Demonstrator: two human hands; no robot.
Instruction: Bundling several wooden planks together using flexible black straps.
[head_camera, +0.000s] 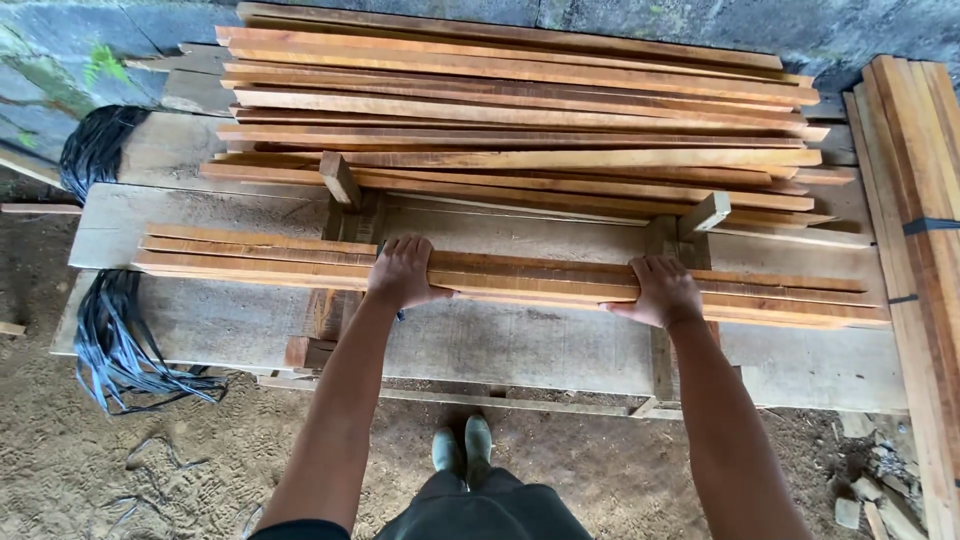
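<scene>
Both hands (400, 272) (664, 290) on slat bundle (250, 255), near bench edge (520, 365).

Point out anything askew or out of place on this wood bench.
The rear pile of wooden slats is untidy: ends uneven, several slats angled. The small bundle under the left hand and right hand lies neater. Black strapping spills off the bench's left end.

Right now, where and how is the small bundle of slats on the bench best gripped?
Grip the slat bundle on its near long edge, two hands spread apart, as the left hand and right hand sit now. It is long, thin and loose, so a spread grip probably stops sagging and slipping.
</scene>
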